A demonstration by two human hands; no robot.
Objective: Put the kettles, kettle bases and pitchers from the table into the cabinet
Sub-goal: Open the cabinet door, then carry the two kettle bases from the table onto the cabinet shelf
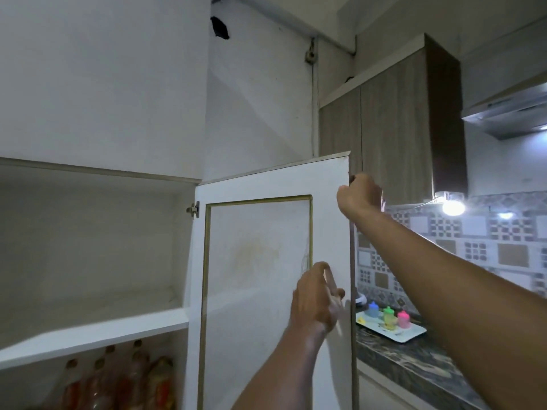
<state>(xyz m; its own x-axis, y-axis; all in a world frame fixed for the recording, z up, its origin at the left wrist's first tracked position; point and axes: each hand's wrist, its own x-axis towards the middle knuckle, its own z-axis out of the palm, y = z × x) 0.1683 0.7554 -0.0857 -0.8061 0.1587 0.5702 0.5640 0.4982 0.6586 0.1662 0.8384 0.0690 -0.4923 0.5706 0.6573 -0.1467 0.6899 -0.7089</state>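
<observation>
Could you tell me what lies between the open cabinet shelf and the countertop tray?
In the head view, the open cabinet door stands between the shelf and tray, both hands on its edge.

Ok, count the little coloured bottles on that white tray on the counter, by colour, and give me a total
Blue bottle: 1
Green bottle: 1
Pink bottle: 1
Total: 3, all standing on the white tray.
</observation>
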